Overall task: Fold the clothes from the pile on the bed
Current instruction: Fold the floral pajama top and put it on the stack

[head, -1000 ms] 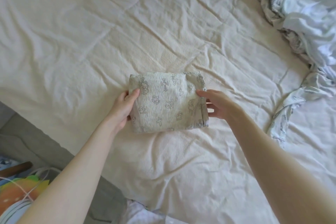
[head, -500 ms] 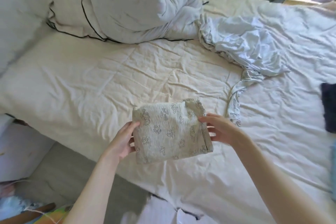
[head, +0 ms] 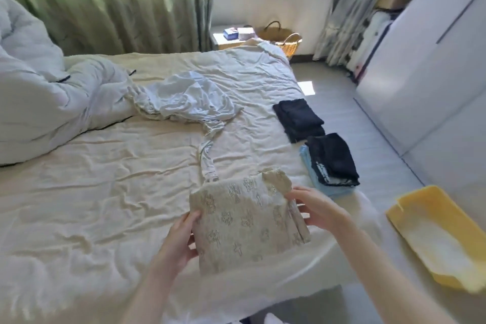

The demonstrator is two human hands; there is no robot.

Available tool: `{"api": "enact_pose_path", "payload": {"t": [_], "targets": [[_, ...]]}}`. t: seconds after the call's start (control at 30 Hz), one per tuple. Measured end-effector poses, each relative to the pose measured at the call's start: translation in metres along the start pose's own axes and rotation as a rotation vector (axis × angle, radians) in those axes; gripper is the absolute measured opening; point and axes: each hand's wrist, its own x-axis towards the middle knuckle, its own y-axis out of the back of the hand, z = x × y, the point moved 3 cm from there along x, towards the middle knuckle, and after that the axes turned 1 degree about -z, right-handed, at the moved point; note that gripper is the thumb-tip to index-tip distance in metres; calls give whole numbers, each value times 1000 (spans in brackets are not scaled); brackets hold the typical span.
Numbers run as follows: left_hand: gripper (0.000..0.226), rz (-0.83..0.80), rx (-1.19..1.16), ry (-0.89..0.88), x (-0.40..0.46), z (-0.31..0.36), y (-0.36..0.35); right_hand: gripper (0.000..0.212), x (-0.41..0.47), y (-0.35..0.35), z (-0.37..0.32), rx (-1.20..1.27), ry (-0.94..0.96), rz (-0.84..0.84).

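A folded beige garment (head: 244, 221) printed with grey crosses is held between both hands above the near edge of the bed (head: 92, 192). My left hand (head: 181, 237) grips its left edge, thumb on top. My right hand (head: 315, 208) holds its right edge, fingers curled round the folds. A crumpled pale blue garment (head: 189, 98) lies unfolded at the middle of the bed, one strip trailing toward the beige piece. Two folded dark garments (head: 298, 117) (head: 332, 158) lie at the bed's right side, the nearer on a folded light blue piece (head: 315, 179).
A white duvet (head: 39, 97) is bunched at the left. A yellow tub (head: 441, 239) stands on the floor at the right. A wicker basket (head: 281, 38) and a bedside table sit beyond the bed, with green curtains behind and a white wardrobe (head: 434, 60) on the right.
The view has swung up and to the right, bringing the folded stacks and the room into sight. Both hands have carried the folded beige garment to the right, off the bed's surface.
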Motion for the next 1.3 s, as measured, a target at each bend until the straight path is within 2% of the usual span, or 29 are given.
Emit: {"api": "enact_pose_path", "payload": {"t": [0.17,0.43,0.63,0.8,0.93,1.0,1.1,1.23,1.3], "targets": [[15,-161,168,10,17,5,-76,10,-35,63,40,139,-46,225],[21,-284,284,23,33,6,-159,12,-37,137,60,254,-54,327],[23,-221,304,-14,83,33,-237,13,22,218,18,246,-37,259],[26,-76,256,-86,154,64,-320,11,106,304,-44,232,-12,189],[36,40,313,-185,231,104,-370,8,176,346,-76,350,-56,144],[37,95,391,-284,274,136,-390,8,211,352,-88,466,-85,129],[34,136,647,-488,339,196,-417,20,264,344,-105,709,-122,75],[33,69,1012,-640,420,263,-459,12,327,326,-125,1021,-117,45],[38,28,1150,-703,458,282,-481,15,356,322,-130,1136,-95,26]]}}
